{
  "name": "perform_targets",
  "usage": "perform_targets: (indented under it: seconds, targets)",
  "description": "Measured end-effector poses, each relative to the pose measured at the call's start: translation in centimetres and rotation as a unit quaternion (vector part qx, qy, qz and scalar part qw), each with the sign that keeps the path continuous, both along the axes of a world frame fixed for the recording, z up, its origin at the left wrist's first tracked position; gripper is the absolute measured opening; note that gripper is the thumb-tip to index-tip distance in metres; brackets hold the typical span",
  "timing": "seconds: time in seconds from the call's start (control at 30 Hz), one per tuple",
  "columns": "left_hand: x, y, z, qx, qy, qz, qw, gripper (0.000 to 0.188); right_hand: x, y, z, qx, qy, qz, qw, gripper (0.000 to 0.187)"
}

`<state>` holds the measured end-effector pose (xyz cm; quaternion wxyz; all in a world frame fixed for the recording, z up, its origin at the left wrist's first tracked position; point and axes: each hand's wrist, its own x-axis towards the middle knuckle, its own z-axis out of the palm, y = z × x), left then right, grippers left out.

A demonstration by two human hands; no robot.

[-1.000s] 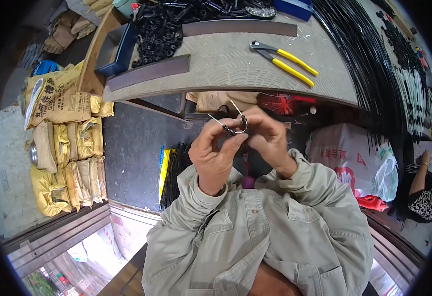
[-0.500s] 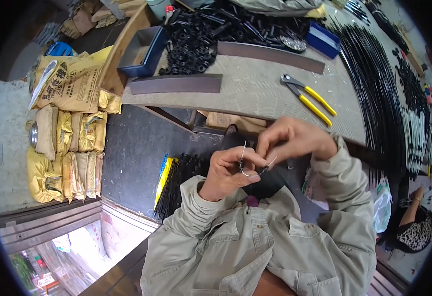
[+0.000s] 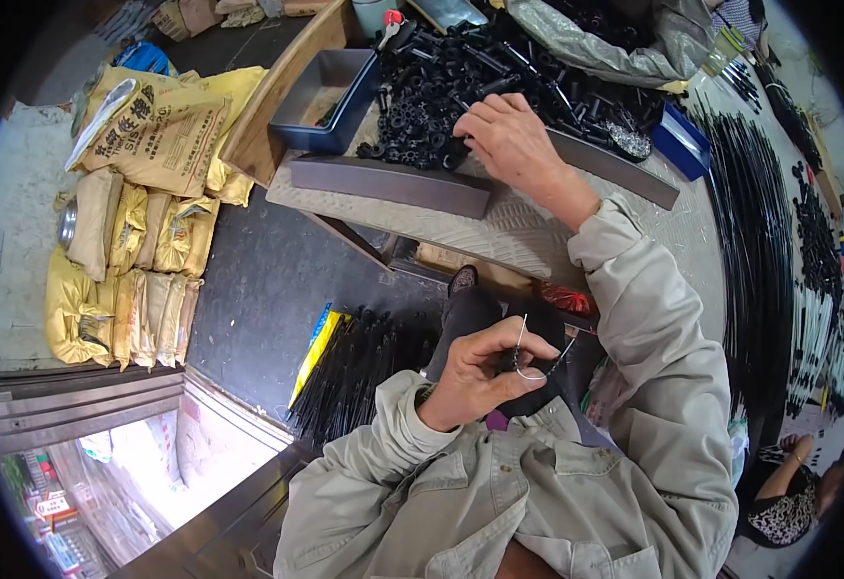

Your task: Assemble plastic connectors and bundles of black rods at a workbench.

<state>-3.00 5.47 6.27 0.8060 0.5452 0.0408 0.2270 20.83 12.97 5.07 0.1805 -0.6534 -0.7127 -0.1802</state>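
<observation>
My left hand [image 3: 475, 376] is closed in front of my jacket, pinching a thin curved wire [image 3: 523, 333] between thumb and fingers. Small black pieces [image 3: 564, 357] sit along the wire, whose bare pale end sticks up above the fingers. Stretched out over the table, my right hand [image 3: 511, 145] is at the heap of small black rings [image 3: 412, 130]. Its fingers are curled together, and whatever may be between the tips is hidden.
A blue bin [image 3: 324, 101] stands left of the heap, a smaller blue box [image 3: 682, 140] to its right. Dark strips [image 3: 388, 183] edge the heap. Long black rods [image 3: 745, 222] lie at the right. Yellow-brown sacks [image 3: 157, 135] are stacked at the left. Another person [image 3: 793, 492] is at the lower right.
My right hand has left the wire and moved up and away to the ring heap. My left hand still holds the wire. The yellow-handled pliers are now out of sight.
</observation>
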Motion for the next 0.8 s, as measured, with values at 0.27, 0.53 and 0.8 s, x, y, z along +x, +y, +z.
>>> perform_targets:
  seconds: [0.27, 0.53, 0.8]
  targets:
    - [0.6, -1.2, -0.4, -0.052, 0.009, 0.088, 0.995, 0.026, -3.3, -8.9, 7.8, -0.009, 0.619, 0.106, 0.778, 0.028]
    - [4.4, -4.1, 1.4, -0.111, -0.079, 0.033, 0.99, 0.023, -5.6, -20.4, 10.5, -0.057, 0.602, 0.034, 0.796, 0.02]
    - [5.4, -7.2, 1.6, -0.087, -0.046, 0.004, 0.995, 0.022, -5.2, -24.7, 9.0, -0.01, 0.706, 0.036, 0.708, 0.014]
